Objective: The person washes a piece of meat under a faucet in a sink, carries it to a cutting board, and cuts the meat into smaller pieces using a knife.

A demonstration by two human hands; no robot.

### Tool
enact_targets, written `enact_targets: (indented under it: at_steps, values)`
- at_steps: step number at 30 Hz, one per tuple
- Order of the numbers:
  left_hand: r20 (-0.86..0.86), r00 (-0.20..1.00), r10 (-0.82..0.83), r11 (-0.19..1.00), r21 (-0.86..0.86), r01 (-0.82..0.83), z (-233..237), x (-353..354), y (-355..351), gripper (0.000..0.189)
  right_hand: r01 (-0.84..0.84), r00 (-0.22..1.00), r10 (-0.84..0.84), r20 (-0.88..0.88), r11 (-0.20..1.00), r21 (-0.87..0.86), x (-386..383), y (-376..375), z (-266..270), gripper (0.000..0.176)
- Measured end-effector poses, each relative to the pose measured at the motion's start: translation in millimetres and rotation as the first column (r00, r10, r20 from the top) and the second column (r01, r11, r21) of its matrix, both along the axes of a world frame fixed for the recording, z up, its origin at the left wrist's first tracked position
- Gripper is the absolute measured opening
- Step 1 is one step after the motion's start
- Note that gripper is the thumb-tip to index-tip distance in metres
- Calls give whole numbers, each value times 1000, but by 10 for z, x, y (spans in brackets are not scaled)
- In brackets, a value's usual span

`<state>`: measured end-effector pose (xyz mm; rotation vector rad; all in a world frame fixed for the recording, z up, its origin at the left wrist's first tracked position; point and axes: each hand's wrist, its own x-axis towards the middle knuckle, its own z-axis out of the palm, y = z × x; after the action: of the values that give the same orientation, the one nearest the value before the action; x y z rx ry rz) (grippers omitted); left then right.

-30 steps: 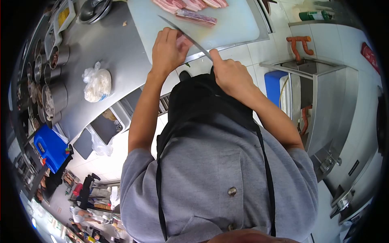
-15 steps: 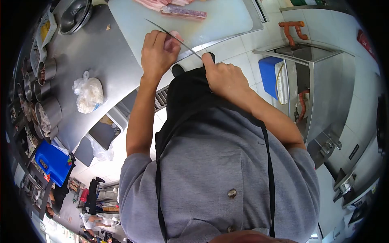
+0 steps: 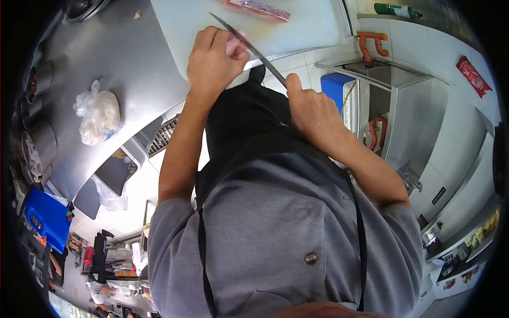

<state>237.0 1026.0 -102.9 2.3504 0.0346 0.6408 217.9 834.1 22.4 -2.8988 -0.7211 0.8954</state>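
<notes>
My left hand [image 3: 213, 62] is closed around a small piece of pink raw meat [image 3: 234, 45] at the near edge of the white cutting board [image 3: 183, 40]. Gripped by its handle in my right hand [image 3: 318, 108] is a long knife [image 3: 257, 53]. Its blade slants up and to the left, overlapping the meat just beside my left fingertips, with the tip out over the board. Farther back on the board lies a strip of raw meat [image 3: 260, 9] with a purplish side.
On the steel counter [image 3: 132, 69] rests a knotted plastic bag [image 3: 101, 116] of pale food. Metal pots [image 3: 40, 143] line its far left side, near a blue plastic container [image 3: 47, 217]. To the right stands a steel sink unit [image 3: 413, 111]. People [image 3: 101, 291] are at lower left.
My right hand and the knife have moved right, away from my left hand, and more of the blade's flat shows. The view has shifted, so the far meat pieces are cut off.
</notes>
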Motion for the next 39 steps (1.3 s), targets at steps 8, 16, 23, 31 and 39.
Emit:
enact_targets:
  at_steps: [8, 16, 23, 31, 39]
  values:
    - [4, 1000, 21, 1000, 0, -21, -25, 69, 78, 25, -55, 991, 26, 132, 975, 217, 395, 409, -601, 15]
    - [-55, 998, 15, 997, -78, -19, -17, 46, 86, 27, -61, 994, 53, -99, 995, -83, 387, 183, 38, 18]
    - [-64, 998, 21, 996, -83, -27, -1, 59, 100, 25, -97, 995, 89, 47, 969, 227, 700, 563, -558, 25]
    - [-105, 994, 15, 989, -146, -30, 31, 49, 36, 28, -95, 991, 97, -89, 995, 24, 636, 369, -230, 33]
    - [-97, 995, 20, 995, -91, -29, 62, 111, 70, 23, -78, 997, 79, -10, 988, 131, 743, 540, -398, 33]
